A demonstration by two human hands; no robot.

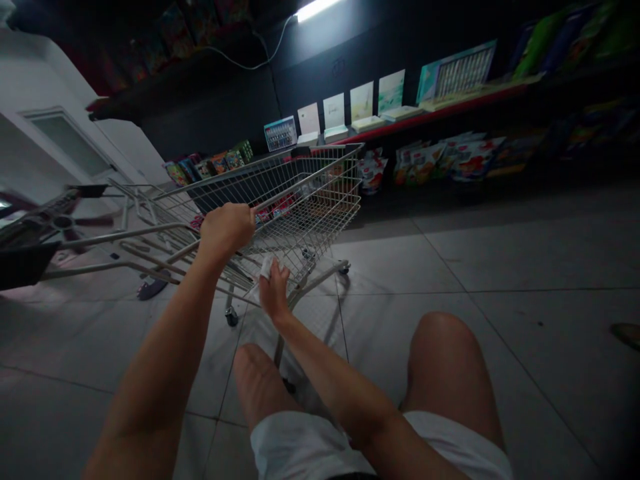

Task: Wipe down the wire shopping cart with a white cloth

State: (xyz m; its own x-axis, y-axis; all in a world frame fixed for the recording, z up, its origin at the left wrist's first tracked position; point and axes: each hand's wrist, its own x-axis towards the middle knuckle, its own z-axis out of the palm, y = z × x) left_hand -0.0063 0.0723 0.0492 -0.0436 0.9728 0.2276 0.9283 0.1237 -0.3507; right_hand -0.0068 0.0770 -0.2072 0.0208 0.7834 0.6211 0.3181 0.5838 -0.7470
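Note:
In front of me stands a wire shopping cart (320, 220), its handle end towards the left. My left hand (227, 227) is wrapped round the top rail of its near side. Lower down, my right hand (275, 287) is closed on a crumpled white cloth (267, 267), which could also be a tissue. It presses this against the lower wires of the basket, near the frame. Part of the cloth is hidden behind my fingers.
Behind the cart runs a shelf (415, 119) with upright books, boxes and cards. Bagged packets (470, 157) sit below it. Another cart handle (30, 260) juts in at left. A caster wheel (231, 316) rests on the tiled floor (500, 260). My knees flank my right arm.

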